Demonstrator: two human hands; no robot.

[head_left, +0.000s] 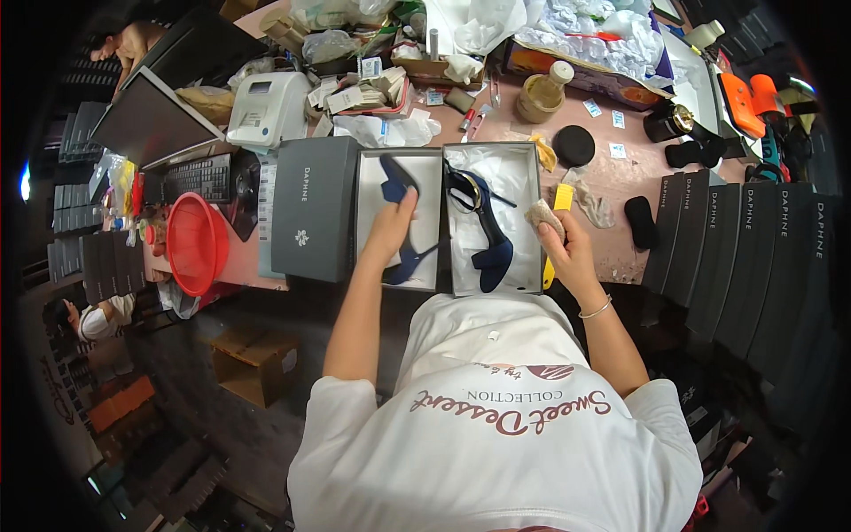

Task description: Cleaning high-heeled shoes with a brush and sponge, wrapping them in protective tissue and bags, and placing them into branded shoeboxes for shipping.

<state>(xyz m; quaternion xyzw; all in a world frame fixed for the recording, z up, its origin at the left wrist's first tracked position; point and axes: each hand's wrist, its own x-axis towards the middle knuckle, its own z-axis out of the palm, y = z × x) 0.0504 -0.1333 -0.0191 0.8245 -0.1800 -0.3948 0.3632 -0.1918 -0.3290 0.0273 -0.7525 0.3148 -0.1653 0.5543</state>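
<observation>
My left hand [388, 232] is closed around a navy heeled shoe [395, 184], held over a white-lined box half [424, 170]. Parts of navy shoe show above and below that hand; I cannot tell whether the lower part belongs to the same shoe. Beside it, a second navy shoe [493, 257] with a strap lies on white tissue in the right box half [529, 158]. My right hand [567, 251] grips a crumpled beige cloth pad [539, 215] at that box's right edge. Behind this hand lies a yellow ruler [562, 199].
A dark grey shoebox [310, 208] stands left, near a red basket [197, 244], a keyboard [199, 180] and a white label printer [269, 108]. Stacked shoeboxes [740, 257] line the right. A glue pot [542, 93] and a round black lid [574, 145] sit farther back.
</observation>
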